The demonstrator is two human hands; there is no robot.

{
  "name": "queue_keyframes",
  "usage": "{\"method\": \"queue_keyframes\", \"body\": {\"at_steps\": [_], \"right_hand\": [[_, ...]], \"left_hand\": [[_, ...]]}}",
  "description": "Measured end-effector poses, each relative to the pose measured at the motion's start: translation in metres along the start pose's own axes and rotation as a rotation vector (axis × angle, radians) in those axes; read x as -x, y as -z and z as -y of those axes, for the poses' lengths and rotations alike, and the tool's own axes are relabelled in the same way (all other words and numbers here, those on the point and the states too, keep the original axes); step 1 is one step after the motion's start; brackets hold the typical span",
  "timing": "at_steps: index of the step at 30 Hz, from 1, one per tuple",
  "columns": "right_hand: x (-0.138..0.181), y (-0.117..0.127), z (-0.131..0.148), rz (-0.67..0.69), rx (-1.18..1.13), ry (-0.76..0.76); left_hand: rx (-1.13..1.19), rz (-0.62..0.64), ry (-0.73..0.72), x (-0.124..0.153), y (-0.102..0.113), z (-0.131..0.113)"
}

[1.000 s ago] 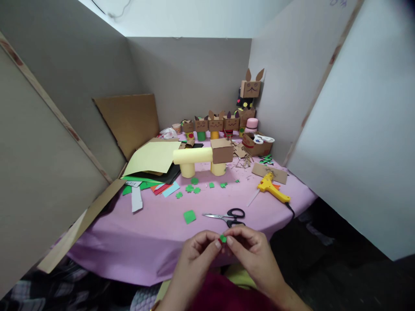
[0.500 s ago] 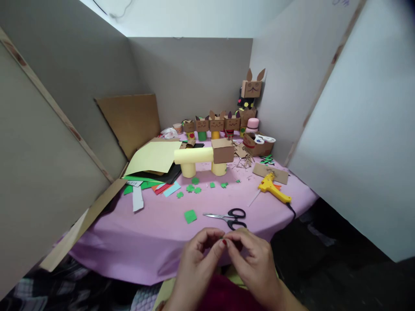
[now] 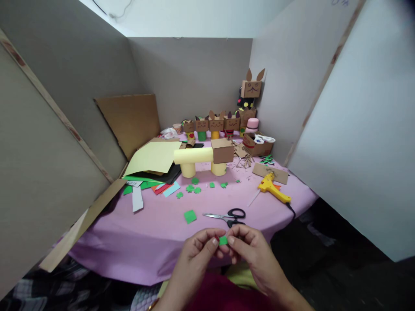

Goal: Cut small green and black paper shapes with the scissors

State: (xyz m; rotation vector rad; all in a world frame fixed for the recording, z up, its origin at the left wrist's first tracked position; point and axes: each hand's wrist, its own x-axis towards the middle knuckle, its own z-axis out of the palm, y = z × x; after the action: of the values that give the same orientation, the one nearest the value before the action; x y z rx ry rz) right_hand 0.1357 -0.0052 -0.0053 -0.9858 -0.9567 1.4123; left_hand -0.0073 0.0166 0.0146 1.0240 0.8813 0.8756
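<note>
Both hands point(image 3: 197, 254) pinch green paper point(image 3: 223, 240) near table edge point(image 3: 152, 240)

Soft light, faint shadows, dim lower right, stretched edges

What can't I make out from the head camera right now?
Head view, green paper piece: side edges, partly covered by the left hand and right hand.
Head view, scissors: part of the lower handle, behind the right hand.
Head view, wall writing: cut off by the top edge.
</note>
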Motion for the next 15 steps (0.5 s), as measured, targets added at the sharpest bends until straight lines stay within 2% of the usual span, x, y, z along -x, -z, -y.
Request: {"method": "queue_keyframes", "body": {"at_steps": [5, 15], "right_hand": [[0.001, 0.0013, -0.0006, 0.018, 0.037, 0.041], [0.0016, 0.0045, 0.0027, 0.038, 0.264, 0.194]], "left_hand": [[0.164, 0.026, 0.088, -0.0013, 0.0021, 0.0017], [0.195, 0.024, 0.164, -0.0004, 0.0047, -0.0027]]}}
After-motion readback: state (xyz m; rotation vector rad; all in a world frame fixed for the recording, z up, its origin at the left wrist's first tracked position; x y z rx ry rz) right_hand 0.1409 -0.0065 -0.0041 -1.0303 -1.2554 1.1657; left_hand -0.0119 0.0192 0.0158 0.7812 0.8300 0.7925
